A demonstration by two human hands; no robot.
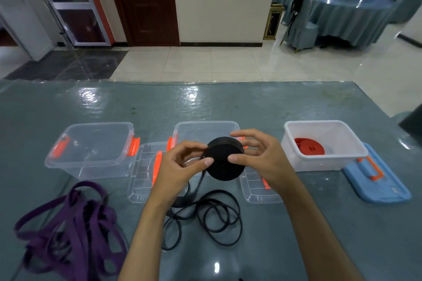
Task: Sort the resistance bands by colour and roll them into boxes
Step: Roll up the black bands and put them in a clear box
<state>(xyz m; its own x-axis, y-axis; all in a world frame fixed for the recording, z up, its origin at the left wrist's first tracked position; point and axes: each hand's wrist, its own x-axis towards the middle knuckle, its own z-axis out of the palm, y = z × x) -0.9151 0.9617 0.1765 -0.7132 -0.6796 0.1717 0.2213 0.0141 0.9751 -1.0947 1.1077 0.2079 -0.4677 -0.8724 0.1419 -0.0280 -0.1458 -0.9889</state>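
Black roll (225, 159), part-wound, held above the table (274, 102) before the middle box (205, 126), pinched by left hand (180, 166) at 9 o'clock and right hand (258, 155) at 3; risk: slackened fingers let coils spring loose, loose tail (205, 217) at 6 snagging.

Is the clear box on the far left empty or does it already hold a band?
Empty. Through the left clear box only its bare floor shows; the purple bands lie loose on the table in front.
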